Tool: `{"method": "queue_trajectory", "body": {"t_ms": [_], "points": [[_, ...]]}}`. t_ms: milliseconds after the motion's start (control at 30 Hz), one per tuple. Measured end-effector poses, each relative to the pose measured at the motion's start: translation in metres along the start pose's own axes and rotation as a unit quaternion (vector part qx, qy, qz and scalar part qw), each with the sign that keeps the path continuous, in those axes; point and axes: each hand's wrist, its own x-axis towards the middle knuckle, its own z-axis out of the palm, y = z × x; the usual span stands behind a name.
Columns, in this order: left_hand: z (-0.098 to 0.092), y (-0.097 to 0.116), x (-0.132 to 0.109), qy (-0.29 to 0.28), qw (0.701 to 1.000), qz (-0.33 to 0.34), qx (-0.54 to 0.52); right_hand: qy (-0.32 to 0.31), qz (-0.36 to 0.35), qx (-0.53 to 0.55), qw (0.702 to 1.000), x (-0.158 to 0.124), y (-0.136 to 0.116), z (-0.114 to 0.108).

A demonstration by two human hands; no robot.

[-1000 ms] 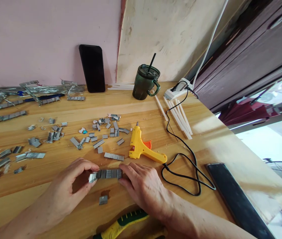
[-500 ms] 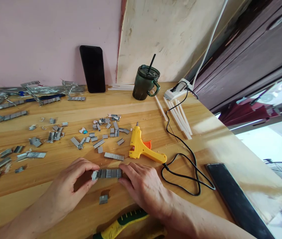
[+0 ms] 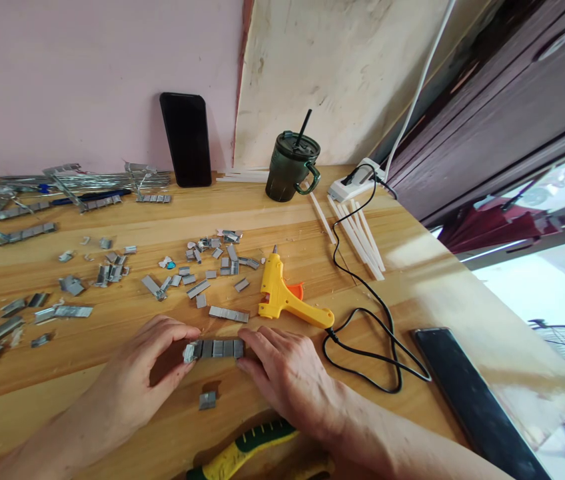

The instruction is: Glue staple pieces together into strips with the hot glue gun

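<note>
A short row of grey staple-strip pieces (image 3: 218, 349) lies lengthwise between my hands, low over the wooden table. The thumb and forefinger of my left hand (image 3: 155, 360) pinch its left end, where a pale, whitish lump shows. At the right end, my right hand (image 3: 282, 367) grips the row between thumb and fingers. One small loose staple block (image 3: 207, 400) rests on the table just below the row. Above it lies another short staple strip (image 3: 228, 314). Pliers with yellow and green handles (image 3: 247, 448) are partly covered by my right forearm.
A yellow glue gun (image 3: 275, 287) lies beyond my right hand, its black cord (image 3: 392, 320) looping right to a power strip (image 3: 357, 179). White glue sticks (image 3: 360, 233), a lidded mug (image 3: 292, 167), an upright phone (image 3: 186, 140), a dark flat device (image 3: 477, 400) and scattered staple pieces (image 3: 112, 267) surround it.
Almost nothing differs. My left thumb and forefinger have shifted very slightly at the row's left end; the row and my right hand stay in place.
</note>
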Motion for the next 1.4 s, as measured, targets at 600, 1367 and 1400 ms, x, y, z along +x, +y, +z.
{"method": "queue_trajectory", "body": {"t_ms": [600, 1367, 1400], "points": [[0.003, -0.004, 0.004, -0.011, 0.998, 0.003, 0.069, -0.01, 0.009, 0.024, 1.0, -0.001, 0.001, 0.001], [-0.003, -0.002, 0.006, -0.087, 0.993, -0.037, 0.066, 0.038, -0.052, 0.037, 0.997, -0.007, -0.005, -0.01], [-0.003, -0.002, 0.006, -0.084, 0.994, -0.035, 0.061, 0.023, -0.069, 0.037, 0.997, -0.008, -0.008, -0.011]]}}
